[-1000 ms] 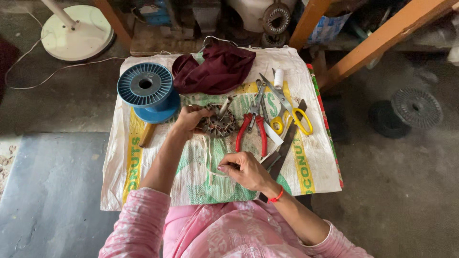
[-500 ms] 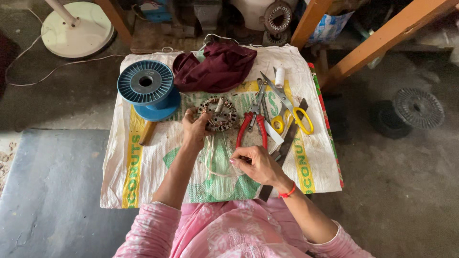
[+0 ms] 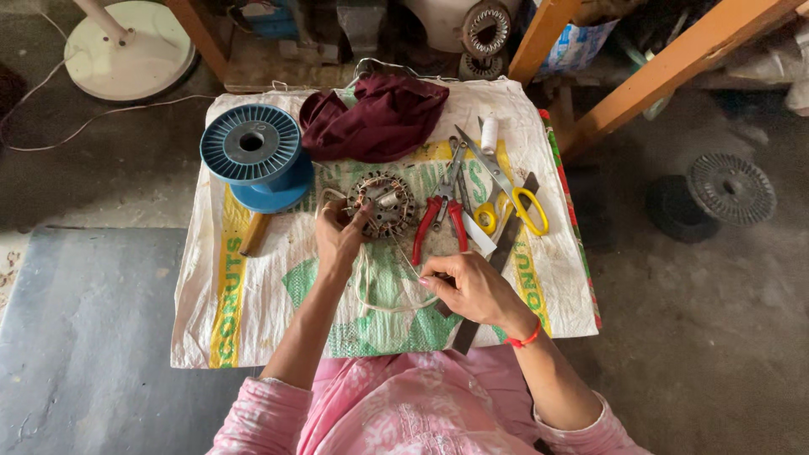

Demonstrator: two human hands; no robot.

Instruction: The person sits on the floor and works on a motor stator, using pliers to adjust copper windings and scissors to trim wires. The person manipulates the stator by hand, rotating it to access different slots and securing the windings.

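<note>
A round metal stator with wire windings [image 3: 384,200] lies on a white woven sack [image 3: 253,295] spread over the work surface. My left hand [image 3: 339,236] rests on its near left edge, fingers touching the windings. My right hand [image 3: 468,286] is pinched on a thin pale thread [image 3: 383,305] that loops from the stator toward me. Red-handled pliers [image 3: 436,221] lie just right of the stator, and yellow-handled scissors [image 3: 514,195] lie further right.
A blue wire spool [image 3: 253,156] stands at the sack's back left, a maroon cloth [image 3: 375,118] behind the stator, a white thread reel [image 3: 489,135] at the back. A dark flat bar [image 3: 497,261] lies under my right hand. Orange wooden legs [image 3: 666,72] rise at the right; round metal parts [image 3: 729,187] lie on the floor.
My right hand has drawn the thread away from the stator toward me, making a longer loop. My left hand has stayed on the stator.
</note>
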